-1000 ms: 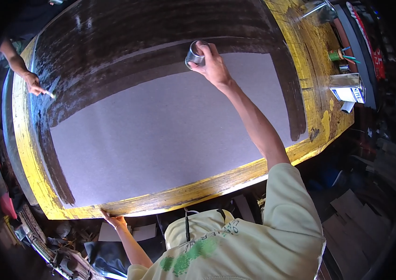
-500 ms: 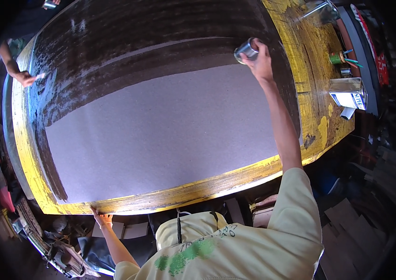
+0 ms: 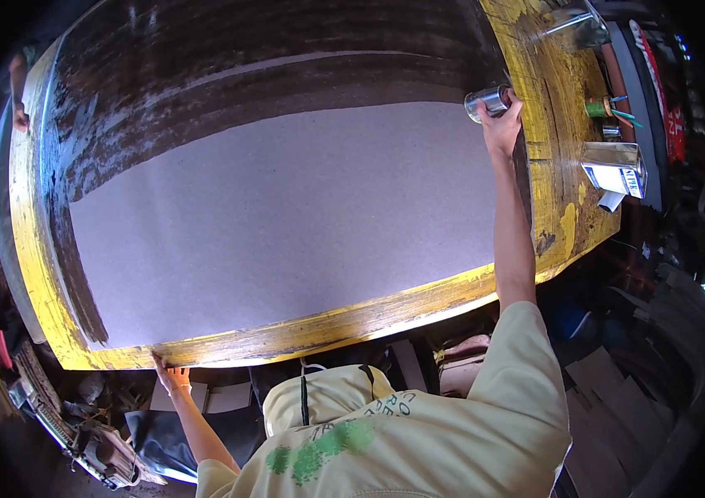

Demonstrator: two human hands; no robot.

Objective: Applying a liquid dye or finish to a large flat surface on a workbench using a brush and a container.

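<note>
Head view, the only one on record. My right hand is stretched far out to the upper right of the frame, fingers wrapped around a small metal can. The can lies on its side in the grip, its long axis running roughly left to right across the picture, its open or round end facing left. It sits directly above my knuckles, at the right edge of the large grey board and against the dark wet-looking band that borders that board along the top and sides.

My left hand is at the lower left of the frame, well apart from the can. Its fingers are spread, fingertips pressed to the underside of the yellow table rim; it grips nothing that I can see.

The right hand is therefore the one on the can; the left only steadies me at the near edge.

To the right of the can, on the paint-stained yellow surface, stands a rectangular tin, with a green spool-like item above it. At the far upper left, another person's hand rests near the table's edge.
</note>
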